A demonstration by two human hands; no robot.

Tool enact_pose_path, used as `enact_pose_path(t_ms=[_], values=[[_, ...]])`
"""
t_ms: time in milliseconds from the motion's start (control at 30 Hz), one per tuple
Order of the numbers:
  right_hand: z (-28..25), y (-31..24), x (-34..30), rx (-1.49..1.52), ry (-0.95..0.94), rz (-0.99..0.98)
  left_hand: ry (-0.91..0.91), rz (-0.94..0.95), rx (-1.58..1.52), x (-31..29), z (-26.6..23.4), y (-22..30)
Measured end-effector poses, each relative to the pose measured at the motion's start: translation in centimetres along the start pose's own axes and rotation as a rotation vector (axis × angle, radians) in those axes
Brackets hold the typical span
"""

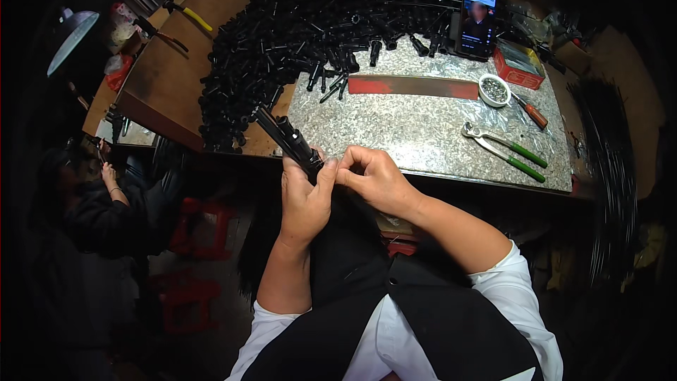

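My left hand (305,201) is wrapped round a black bundle of tubes and thin rods (288,135), which looks like a folded umbrella frame. The bundle tilts up and to the left, just off the near edge of the worktop. Beside its lower end, my right hand (375,180) is closed, thumb and forefinger pinched together close to the left thumb. Whatever lies between those fingertips is too small or hidden to make out.
A large heap of black parts (282,35) covers the back left. On the speckled slab (423,134) lie a red-brown strip (416,87), a white cup (493,101) of small metal pieces, a screwdriver (534,114) and green-handled pincers (504,152). Behind stands a phone (478,21). A co-worker's hand (109,175) shows at left.
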State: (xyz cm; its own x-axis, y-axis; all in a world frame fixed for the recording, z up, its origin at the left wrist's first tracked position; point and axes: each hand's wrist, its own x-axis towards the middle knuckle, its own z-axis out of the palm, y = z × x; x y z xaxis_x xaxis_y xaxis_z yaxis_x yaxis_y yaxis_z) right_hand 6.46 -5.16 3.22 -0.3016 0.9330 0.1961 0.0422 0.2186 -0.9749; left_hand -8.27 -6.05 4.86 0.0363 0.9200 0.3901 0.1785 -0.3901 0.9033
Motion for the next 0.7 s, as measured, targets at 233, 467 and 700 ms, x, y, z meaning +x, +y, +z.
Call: enact_pose_path(t_ms=[233,467,700], values=[[-0.7,1.2,0.7,0.230,-0.133,0.149,0.005,0.005,-0.020,-0.3,0.2,0.5],[-0.5,1.1,0.7,0.317,-0.205,0.183,0.071,0.077,0.039,-1.2,0.6,0.2],[0.0,1.2,-0.3,0.280,-0.132,0.108,0.046,0.110,0.077,-1.2,0.7,0.8]])
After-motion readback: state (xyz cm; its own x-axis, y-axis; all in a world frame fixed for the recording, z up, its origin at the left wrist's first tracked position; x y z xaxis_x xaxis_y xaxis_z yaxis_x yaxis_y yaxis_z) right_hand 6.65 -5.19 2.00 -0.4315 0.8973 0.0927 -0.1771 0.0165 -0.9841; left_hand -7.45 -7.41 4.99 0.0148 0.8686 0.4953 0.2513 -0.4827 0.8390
